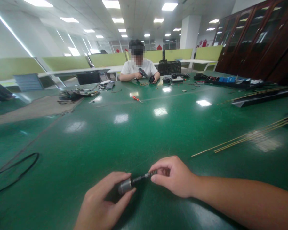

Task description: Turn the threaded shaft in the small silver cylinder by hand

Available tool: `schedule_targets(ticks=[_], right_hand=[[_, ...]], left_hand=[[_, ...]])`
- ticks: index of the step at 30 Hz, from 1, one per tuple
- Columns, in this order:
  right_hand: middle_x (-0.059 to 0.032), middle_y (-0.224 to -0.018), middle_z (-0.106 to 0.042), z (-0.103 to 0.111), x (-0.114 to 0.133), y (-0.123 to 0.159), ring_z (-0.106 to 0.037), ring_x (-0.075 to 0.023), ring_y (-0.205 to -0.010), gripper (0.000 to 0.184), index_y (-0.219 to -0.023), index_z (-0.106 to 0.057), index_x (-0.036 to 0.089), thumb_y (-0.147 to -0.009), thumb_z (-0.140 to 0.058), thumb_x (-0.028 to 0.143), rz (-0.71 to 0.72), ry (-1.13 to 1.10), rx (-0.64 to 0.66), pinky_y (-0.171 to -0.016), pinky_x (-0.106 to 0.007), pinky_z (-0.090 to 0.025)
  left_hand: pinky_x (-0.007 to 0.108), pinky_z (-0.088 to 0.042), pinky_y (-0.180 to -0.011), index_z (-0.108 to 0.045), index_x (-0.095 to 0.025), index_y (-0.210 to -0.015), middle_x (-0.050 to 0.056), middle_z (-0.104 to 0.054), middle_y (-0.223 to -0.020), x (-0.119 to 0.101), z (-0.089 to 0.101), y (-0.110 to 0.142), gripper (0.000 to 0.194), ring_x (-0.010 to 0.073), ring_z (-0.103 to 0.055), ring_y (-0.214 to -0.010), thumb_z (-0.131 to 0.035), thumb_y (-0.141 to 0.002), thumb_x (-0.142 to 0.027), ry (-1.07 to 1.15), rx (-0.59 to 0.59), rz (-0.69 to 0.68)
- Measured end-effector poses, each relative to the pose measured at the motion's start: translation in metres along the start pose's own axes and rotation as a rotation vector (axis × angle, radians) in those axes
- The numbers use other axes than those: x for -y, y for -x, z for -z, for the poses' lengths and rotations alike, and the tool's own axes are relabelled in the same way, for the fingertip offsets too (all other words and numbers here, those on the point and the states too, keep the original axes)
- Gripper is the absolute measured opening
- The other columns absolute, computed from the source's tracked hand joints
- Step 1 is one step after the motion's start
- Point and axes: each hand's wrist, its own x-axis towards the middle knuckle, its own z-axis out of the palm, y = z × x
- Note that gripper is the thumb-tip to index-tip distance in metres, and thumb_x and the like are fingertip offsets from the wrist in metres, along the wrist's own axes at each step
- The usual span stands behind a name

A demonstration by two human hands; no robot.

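Note:
My left hand (103,201) is closed round a small grey metal cylinder (124,186), like a little motor, low in the view just above the green table (124,137). A thin dark shaft (144,176) sticks out of the cylinder to the right. My right hand (174,175) pinches the far end of that shaft between thumb and fingers. Both hands hover close together near the table's front edge.
Thin brass rods (249,135) lie to the right. A black cable (16,171) loops at the left. A red screwdriver (136,99) lies mid-table. Across the table a seated person (139,68) holds a dark tool; parts and boxes (220,80) clutter the far side.

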Motion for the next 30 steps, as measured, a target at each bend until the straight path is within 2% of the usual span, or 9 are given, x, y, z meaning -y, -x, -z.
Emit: schedule_targets(ticks=[6, 17, 22, 24, 27, 30], right_hand=[[0.0029, -0.059, -0.057, 0.0, 0.0, 0.0, -0.046, -0.01, -0.053, 0.014, -0.088, -0.081, 0.016, -0.078, -0.074, 0.023, -0.004, 0.0, -0.011, -0.052, -0.023, -0.035], [0.0031, -0.058, -0.055, 0.0, 0.001, 0.0, -0.046, -0.0099, -0.052, 0.015, -0.088, -0.081, 0.014, -0.079, -0.073, 0.023, 0.002, 0.005, -0.012, -0.051, -0.023, -0.035], [0.0029, -0.058, -0.055, 0.0, 0.001, 0.001, -0.046, -0.0105, -0.053, 0.014, -0.087, -0.081, 0.016, -0.078, -0.074, 0.024, 0.006, 0.007, -0.079, -0.052, -0.024, -0.035], [0.0027, -0.058, -0.055, 0.0, 0.001, 0.002, -0.045, -0.0108, -0.053, 0.016, -0.088, -0.081, 0.017, -0.078, -0.074, 0.026, 0.001, -0.017, -0.103, -0.052, -0.024, -0.036], [0.0031, -0.058, -0.054, -0.001, -0.001, 0.002, -0.044, -0.0105, -0.053, 0.019, -0.09, -0.08, 0.016, -0.08, -0.073, 0.031, -0.013, -0.076, -0.089, -0.052, -0.025, -0.035], [0.0037, -0.059, -0.052, -0.002, -0.004, 0.001, -0.044, -0.01, -0.052, 0.024, -0.089, -0.075, 0.014, -0.084, -0.07, 0.037, -0.046, -0.154, -0.073, -0.052, -0.024, -0.035]], left_hand=[[0.024, -0.064, -0.073, -0.073, -0.026, -0.103, 0.002, -0.078, -0.093, -0.002, 0.002, -0.002, 0.02, 0.0185, -0.077, -0.079, -0.074, -0.086, -0.036, 0.006, -0.009, -0.014], [0.022, -0.062, -0.075, -0.07, -0.028, -0.105, -0.001, -0.078, -0.096, 0.003, 0.001, 0.001, 0.021, 0.0166, -0.076, -0.082, -0.073, -0.088, -0.039, -0.02, 0.012, -0.007], [0.023, -0.061, -0.073, -0.07, -0.026, -0.103, 0.001, -0.076, -0.093, 0.004, 0.005, 0.001, 0.022, 0.0179, -0.075, -0.08, -0.072, -0.088, -0.043, -0.033, 0.005, 0.02], [0.025, -0.06, -0.072, -0.069, -0.026, -0.102, 0.001, -0.075, -0.091, 0.006, 0.008, 0.001, 0.027, 0.0188, -0.074, -0.078, -0.073, -0.087, -0.048, -0.05, -0.023, 0.081], [0.025, -0.06, -0.069, -0.068, -0.024, -0.104, 0.001, -0.076, -0.09, 0.011, 0.009, 0.002, 0.039, 0.0204, -0.075, -0.076, -0.074, -0.083, -0.057, -0.045, -0.105, 0.282], [0.024, -0.063, -0.07, -0.064, -0.023, -0.121, 0.004, -0.079, -0.101, 0.015, 0.008, -0.002, 0.048, 0.0224, -0.078, -0.088, -0.068, -0.088, -0.058, 0.132, -0.193, 0.498]])
